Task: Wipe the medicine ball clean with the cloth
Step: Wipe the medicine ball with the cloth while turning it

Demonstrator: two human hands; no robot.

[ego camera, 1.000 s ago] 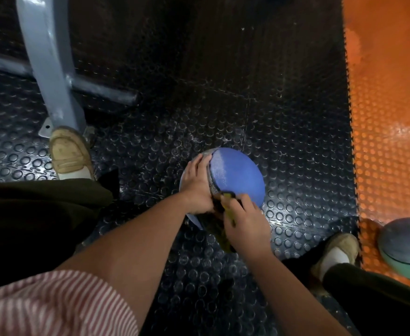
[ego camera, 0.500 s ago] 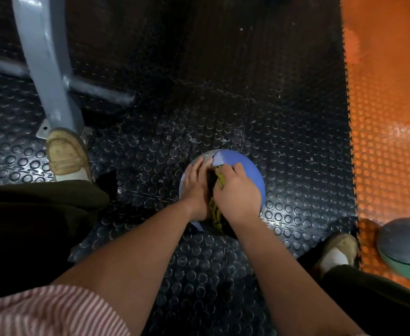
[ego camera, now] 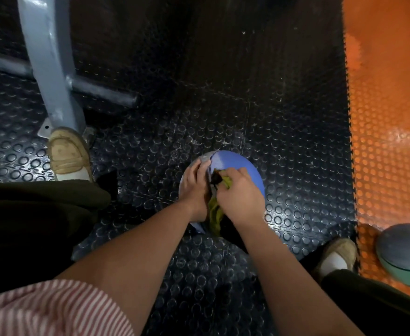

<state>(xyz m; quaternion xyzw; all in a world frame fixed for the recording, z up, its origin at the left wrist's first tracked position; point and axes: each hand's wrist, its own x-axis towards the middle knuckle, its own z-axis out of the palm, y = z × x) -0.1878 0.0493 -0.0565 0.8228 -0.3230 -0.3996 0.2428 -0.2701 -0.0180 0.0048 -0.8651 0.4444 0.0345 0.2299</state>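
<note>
1. Fingers point(ego camera: 236, 171) of the right hand point(ego camera: 241, 194) are curled around a yellow-green cloth point(ego camera: 215, 214), pressing it onto the top of the medicine ball point(ego camera: 234, 160).
2. Straight fingers of the left hand point(ego camera: 195, 187) rest flat on the ball's left side.
3. Blue in colour, the ball sits on a black studded floor mat point(ego camera: 284, 141).
4. Left of the ball, a tan shoe point(ego camera: 68, 154) meets the foot of a grey metal frame point(ego camera: 49, 64).
5. Rightward, an orange mat point(ego camera: 388, 117) borders the black one.
</note>
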